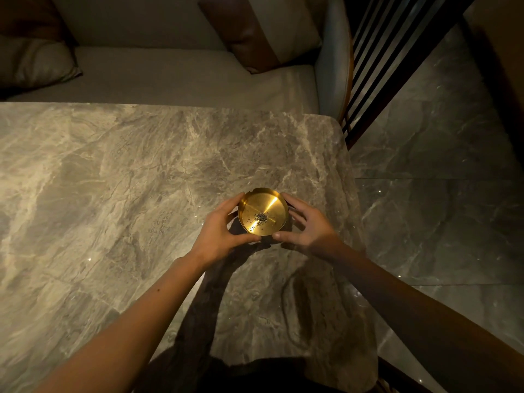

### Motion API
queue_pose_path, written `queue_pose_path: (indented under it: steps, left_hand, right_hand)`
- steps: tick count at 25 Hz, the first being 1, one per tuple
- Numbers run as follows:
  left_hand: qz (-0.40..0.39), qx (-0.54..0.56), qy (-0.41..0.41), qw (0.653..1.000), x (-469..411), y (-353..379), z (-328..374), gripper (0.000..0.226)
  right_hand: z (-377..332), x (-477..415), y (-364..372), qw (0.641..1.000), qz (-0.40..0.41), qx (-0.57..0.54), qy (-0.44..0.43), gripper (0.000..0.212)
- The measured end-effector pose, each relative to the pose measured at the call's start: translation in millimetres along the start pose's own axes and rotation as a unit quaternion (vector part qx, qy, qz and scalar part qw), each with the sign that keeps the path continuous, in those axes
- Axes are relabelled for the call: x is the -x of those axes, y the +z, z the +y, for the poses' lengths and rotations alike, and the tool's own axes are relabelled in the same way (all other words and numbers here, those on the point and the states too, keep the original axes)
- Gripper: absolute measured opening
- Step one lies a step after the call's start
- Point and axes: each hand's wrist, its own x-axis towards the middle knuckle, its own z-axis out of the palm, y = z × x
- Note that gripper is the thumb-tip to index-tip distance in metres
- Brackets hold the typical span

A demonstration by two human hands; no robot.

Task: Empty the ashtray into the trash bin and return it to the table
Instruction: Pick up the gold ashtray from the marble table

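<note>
- Cupping both bare hands around a round, shallow, gold-coloured metal ashtray point(263, 212), one on each side.
- Curling the left hand point(218, 228) half closed against the ashtray's left rim, fingertips reaching the far-left edge and thumb lying along the near edge.
- Spreading the right hand point(307, 225) a little wider on the right side, fingers arching by the far-right rim and thumb pointing in at the near edge; hard telling whether pressing on the metal or only hovering just beside it.
- Meeting almost thumb to thumb below the ashtray's near rim.
- Sitting, or being held just above, a grey-beige veined marble table point(113, 194), toward its right edge and roughly midway between its far-right rounded corner and the near edge; impossible telling lifted from resting, though casting a dark shadow underneath.
- Carrying a small heap of dark grey ash flecks point(260, 218) near the middle of the polished dish, with a notch showing in the far rim.
- Stretching both bare forearms in from the near edge, throwing long shadows across the marble.
- Running along the table's far edge, a pale upholstered bench seat point(170, 75) bearing a brown-and-cream cushion point(263, 29) at its right end.
- Lying beyond the table's right edge, glossy dark marble floor tiles point(439, 151).
</note>
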Motion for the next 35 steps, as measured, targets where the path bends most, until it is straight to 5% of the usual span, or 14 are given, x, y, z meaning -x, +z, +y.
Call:
queue_pose_path:
  steps: [22,35]
  left_hand:
    - [0.087,0.069,0.042,0.993,71.0,3.1,87.2,0.09]
    - [0.059,0.081,0.05,0.994,62.3,-52.7,74.5,0.088]
  right_hand:
    - [-61.1,76.4,-16.8,0.984,0.051,0.051,-0.161,0.085]
    - [-91.4,55.7,23.3,0.985,0.085,0.068,-0.132,0.082]
